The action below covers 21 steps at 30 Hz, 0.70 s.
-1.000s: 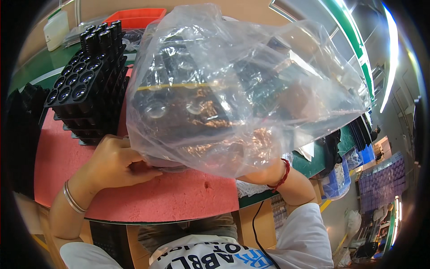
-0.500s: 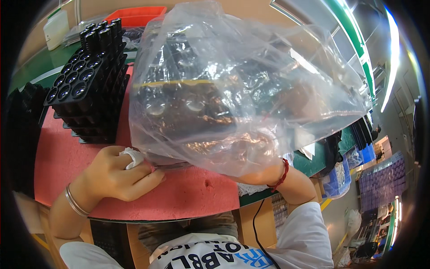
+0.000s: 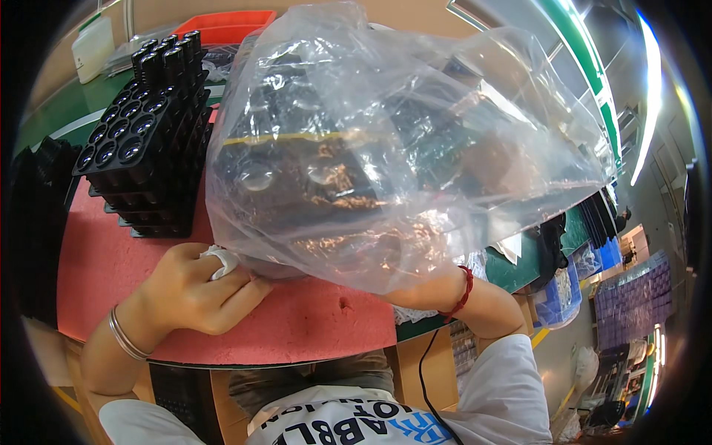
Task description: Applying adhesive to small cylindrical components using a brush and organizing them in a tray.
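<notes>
A large clear plastic bag (image 3: 445, 126) covers a stack of black trays (image 3: 289, 170) with a yellow strap across it. At the bag's near left edge, my left hand (image 3: 208, 289) is closed, its fingers pinching the plastic. A white wrap (image 3: 220, 261) sits round one of its fingers. My right hand (image 3: 419, 285) reaches into the bag along the near right side of the stack. Shiny plastic blurs its fingers, so their grip is hidden. Left of the bag stands another stack of black trays (image 3: 156, 163) with round pockets, several black cylindrical parts (image 3: 170, 63) upright at its far end.
Under both stacks lies a pink foam mat (image 3: 297, 326) on a green table (image 3: 44, 111). An orange-red bin (image 3: 222, 28) and a white bottle (image 3: 93, 48) stand at the back. Dark trays (image 3: 41, 193) line the left edge. A blue bin (image 3: 560, 300) is at the right.
The bag's near left side has shifted slightly left and bulges more. My right hand has moved a little left, while my left hand stays nearly in place.
</notes>
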### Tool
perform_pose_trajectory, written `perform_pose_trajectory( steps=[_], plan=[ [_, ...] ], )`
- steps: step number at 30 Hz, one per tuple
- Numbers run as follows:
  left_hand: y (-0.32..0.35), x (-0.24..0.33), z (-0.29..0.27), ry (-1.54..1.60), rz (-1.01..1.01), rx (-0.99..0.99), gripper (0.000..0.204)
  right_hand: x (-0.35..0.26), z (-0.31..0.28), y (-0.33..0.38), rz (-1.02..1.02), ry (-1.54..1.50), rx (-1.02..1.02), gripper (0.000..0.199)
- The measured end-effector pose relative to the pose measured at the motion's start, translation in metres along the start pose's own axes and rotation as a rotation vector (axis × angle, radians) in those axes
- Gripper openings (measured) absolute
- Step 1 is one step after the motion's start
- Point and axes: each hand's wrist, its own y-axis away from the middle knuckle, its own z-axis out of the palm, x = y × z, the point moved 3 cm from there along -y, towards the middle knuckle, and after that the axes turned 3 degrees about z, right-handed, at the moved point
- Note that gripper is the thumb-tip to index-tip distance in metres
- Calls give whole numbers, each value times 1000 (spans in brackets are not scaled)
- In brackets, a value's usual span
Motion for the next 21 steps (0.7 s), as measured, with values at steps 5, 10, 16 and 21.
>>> perform_pose_trajectory(
  steps=[5, 10, 16, 21],
  plan=[
    [0, 0, 1, 29, 2, -5, 8, -2, 14, 12, 97, -103, -15, 16],
    [1, 1, 3, 34, -8, -57, 8, -1, 22, 18, 193, -207, -30, 15],
    [-2, 0, -1, -18, -20, -6, 9, 2, 11, 8, 47, -55, 10, 12],
    [-2, -1, -2, -21, -16, -21, 9, 2, 13, 9, 25, 10, -6, 12]
  ],
)
